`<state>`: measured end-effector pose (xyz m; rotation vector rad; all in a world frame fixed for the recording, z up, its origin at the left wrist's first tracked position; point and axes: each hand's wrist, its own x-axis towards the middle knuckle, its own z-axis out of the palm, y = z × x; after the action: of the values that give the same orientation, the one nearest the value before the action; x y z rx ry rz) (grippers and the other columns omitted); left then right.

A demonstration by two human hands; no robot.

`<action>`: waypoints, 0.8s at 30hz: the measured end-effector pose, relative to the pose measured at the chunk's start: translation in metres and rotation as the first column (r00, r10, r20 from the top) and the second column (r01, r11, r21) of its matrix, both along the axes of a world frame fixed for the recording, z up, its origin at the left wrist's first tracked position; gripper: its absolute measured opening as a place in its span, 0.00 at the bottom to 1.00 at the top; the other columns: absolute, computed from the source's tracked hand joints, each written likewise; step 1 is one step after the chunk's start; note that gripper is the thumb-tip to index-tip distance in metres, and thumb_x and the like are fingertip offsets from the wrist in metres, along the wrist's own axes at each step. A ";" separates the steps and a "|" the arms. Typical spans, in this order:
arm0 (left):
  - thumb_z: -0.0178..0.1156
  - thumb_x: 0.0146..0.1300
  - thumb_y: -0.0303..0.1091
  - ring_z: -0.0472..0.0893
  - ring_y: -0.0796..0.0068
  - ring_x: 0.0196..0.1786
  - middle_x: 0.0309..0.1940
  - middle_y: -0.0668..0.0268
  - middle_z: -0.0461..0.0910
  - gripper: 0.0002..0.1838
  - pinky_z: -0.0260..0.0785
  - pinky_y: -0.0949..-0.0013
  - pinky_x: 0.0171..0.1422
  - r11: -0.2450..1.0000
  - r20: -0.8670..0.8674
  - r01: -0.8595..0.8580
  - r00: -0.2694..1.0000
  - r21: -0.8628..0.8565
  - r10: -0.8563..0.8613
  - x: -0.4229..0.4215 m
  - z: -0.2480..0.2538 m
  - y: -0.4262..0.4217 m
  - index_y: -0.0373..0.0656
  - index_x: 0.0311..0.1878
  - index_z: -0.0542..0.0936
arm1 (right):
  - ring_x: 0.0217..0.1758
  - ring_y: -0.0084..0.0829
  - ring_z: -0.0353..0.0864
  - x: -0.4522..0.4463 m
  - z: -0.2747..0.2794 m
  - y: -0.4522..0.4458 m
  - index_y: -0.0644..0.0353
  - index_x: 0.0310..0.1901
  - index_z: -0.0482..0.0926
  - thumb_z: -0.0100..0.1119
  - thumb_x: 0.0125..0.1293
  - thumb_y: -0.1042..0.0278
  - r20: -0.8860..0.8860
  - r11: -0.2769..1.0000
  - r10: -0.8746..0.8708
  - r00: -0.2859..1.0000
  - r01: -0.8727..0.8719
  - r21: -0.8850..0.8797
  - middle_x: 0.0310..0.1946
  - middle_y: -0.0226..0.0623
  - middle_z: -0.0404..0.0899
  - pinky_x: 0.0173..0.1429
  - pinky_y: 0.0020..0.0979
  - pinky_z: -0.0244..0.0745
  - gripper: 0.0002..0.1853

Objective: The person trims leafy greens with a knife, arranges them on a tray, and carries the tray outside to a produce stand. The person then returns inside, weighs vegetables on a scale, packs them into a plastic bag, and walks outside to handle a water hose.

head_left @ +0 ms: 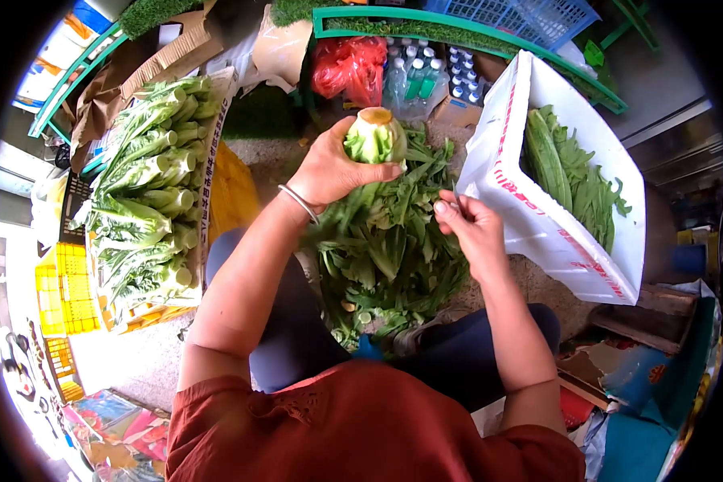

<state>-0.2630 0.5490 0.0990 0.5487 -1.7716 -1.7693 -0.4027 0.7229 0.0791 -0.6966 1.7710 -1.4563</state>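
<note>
My left hand (329, 173) is closed around a head of leafy lettuce (373, 143), whose cut, brownish stem end faces up toward me. To the right and a little lower, my right hand (475, 233) pinches a small knife (456, 191); only a thin sliver of its blade shows beyond the fingertips, apart from the lettuce. Beneath both hands, between my knees, a large heap of loose green leaves (390, 249) covers the floor. The lower part of the held lettuce merges with the leaves behind it.
At left, several lettuce heads (157, 173) are stacked in a carton, stems facing right. A tilted white foam box (510, 169) at right contains long green leaves (574, 173). Behind the heap are a red plastic bag (348, 68), bottles (418, 72) and a green metal frame (466, 20).
</note>
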 end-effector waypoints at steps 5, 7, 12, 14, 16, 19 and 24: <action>0.70 0.33 0.44 0.78 0.61 0.39 0.34 0.56 0.77 0.35 0.70 0.66 0.45 0.781 0.379 0.016 0.880 -0.624 0.285 0.001 -0.014 0.000 0.41 0.48 0.70 | 0.28 0.14 0.64 0.002 -0.001 -0.001 0.67 0.49 0.71 0.54 0.62 0.58 0.045 0.991 0.133 0.990 -0.133 -0.004 0.27 0.23 0.69 0.34 0.17 0.63 0.21; 0.69 0.31 0.42 0.77 0.56 0.41 0.37 0.57 0.78 0.35 0.69 0.62 0.45 0.745 0.466 0.096 0.830 -0.660 0.306 -0.004 -0.018 0.003 0.44 0.48 0.70 | 0.29 0.14 0.63 0.007 -0.006 -0.003 0.68 0.57 0.64 0.51 0.64 0.60 0.064 0.979 0.179 0.982 -0.171 -0.111 0.27 0.23 0.67 0.35 0.17 0.61 0.25; 0.69 0.31 0.42 0.77 0.57 0.41 0.37 0.57 0.77 0.34 0.69 0.62 0.45 0.748 0.478 0.178 0.854 -0.640 0.205 -0.019 -0.024 0.014 0.44 0.48 0.70 | 0.29 0.16 0.67 0.010 -0.014 -0.017 0.70 0.62 0.53 0.54 0.61 0.63 -0.081 0.948 0.225 0.971 -0.238 -0.209 0.27 0.28 0.70 0.34 0.19 0.64 0.32; 0.69 0.31 0.42 0.77 0.57 0.41 0.37 0.57 0.77 0.34 0.69 0.62 0.45 0.739 0.469 0.196 0.865 -0.645 0.180 -0.023 -0.025 0.015 0.45 0.48 0.70 | 0.30 0.17 0.67 0.008 -0.017 -0.020 0.72 0.62 0.52 0.54 0.61 0.64 -0.069 0.937 0.226 0.972 -0.236 -0.258 0.27 0.29 0.71 0.35 0.20 0.65 0.33; 0.69 0.31 0.42 0.77 0.57 0.41 0.36 0.57 0.77 0.34 0.69 0.61 0.45 0.731 0.483 0.231 0.862 -0.642 0.151 -0.024 -0.025 0.015 0.45 0.48 0.70 | 0.31 0.18 0.69 0.007 -0.017 -0.022 0.74 0.61 0.51 0.53 0.61 0.64 -0.137 0.945 0.210 0.968 -0.237 -0.227 0.30 0.32 0.73 0.37 0.20 0.66 0.33; 0.69 0.31 0.42 0.77 0.57 0.41 0.36 0.57 0.78 0.34 0.69 0.61 0.45 0.746 0.532 0.274 0.837 -0.607 0.126 -0.024 -0.024 0.015 0.45 0.47 0.70 | 0.35 0.19 0.71 0.006 -0.022 -0.025 0.75 0.61 0.51 0.53 0.61 0.65 -0.113 0.925 0.220 0.969 -0.244 -0.293 0.34 0.36 0.74 0.41 0.21 0.67 0.33; 0.67 0.34 0.37 0.77 0.60 0.39 0.35 0.57 0.77 0.31 0.68 0.65 0.46 0.764 0.521 0.350 0.854 -0.542 -0.021 -0.020 -0.025 0.010 0.43 0.46 0.71 | 0.41 0.20 0.72 0.006 -0.027 -0.026 0.76 0.59 0.55 0.54 0.61 0.66 -0.117 0.910 0.225 0.967 -0.251 -0.329 0.39 0.39 0.75 0.45 0.22 0.68 0.30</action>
<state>-0.2826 0.5589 0.0741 0.5646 -2.7002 -1.0673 -0.3965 0.6973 0.0523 -1.1214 1.4372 -1.5979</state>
